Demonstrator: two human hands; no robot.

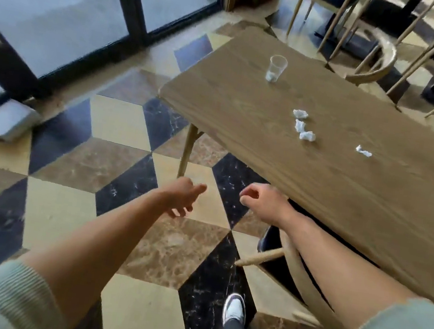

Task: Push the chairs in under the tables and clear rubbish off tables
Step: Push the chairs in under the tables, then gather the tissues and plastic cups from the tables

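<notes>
Glass doors [65, 1] are filling the upper left of the frame above a floor of cream, brown and black marble tiles [70, 159]. At lower centre, a person's left hand [181, 197] is hanging over the tiles with its fingers loosely spread, holding nothing. Just right of it, the right hand [259, 201] is hovering at the near edge of a wooden table [371, 215], fingers curled but closed on nothing. Below that forearm, a wooden chair [291, 262] is sitting tucked partly under the table, its curved back showing at lower right. On the tabletop, a clear plastic cup [276, 67] is standing upright toward the upper centre, and four crumpled paper scraps [304, 126] are lying to its right, three clustered, one apart. More wooden chairs [378, 56] are crowding the upper right corner.
</notes>
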